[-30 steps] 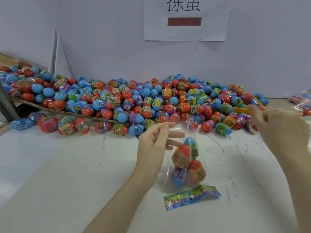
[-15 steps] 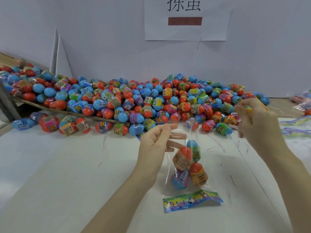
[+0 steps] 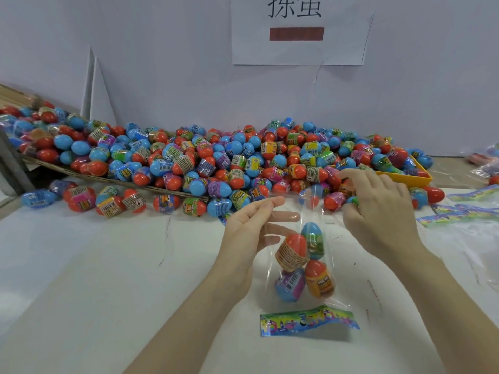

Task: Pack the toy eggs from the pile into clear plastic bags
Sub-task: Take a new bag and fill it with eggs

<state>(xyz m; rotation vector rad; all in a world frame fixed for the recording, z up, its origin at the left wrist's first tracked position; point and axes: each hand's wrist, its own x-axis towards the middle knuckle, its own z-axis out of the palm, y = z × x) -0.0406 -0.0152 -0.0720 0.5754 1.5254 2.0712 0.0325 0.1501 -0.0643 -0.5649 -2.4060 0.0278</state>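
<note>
My left hand (image 3: pixel 251 225) is raised over the white counter (image 3: pixel 94 279), forearm coming up from the lower edge, thumb and fingers pinching the upper left edge of the clear plastic bag (image 3: pixel 305 255) so it hangs with its mouth up. My right hand (image 3: pixel 378 211) reaches in from the right, palm down, fingers loosely curled over the near edge of the pile of toy eggs (image 3: pixel 216 163); a bit of green shows under the fingers, but I cannot tell whether they have closed on an egg.

The bag holds four eggs: an orange-topped one (image 3: pixel 293 252) with a tan label, a blue one (image 3: pixel 313 238) behind it, a blue and purple one (image 3: pixel 290 286) at the bottom left and an orange one (image 3: pixel 320 279) at the bottom right. Below them, the bag's colourful printed header strip (image 3: pixel 307 321) lies on the counter.

The pile runs across the back against the grey wall, far too many orange and blue eggs to count, some on a slanted cardboard sheet (image 3: pixel 113 180) on the left, some spilling onto the counter. A yellow tray (image 3: pixel 405 179) sits at the pile's right end with eggs in it. More printed strips (image 3: pixel 459 211) lie at the far right. A paper sign (image 3: pixel 297 31) hangs on the wall.
</note>
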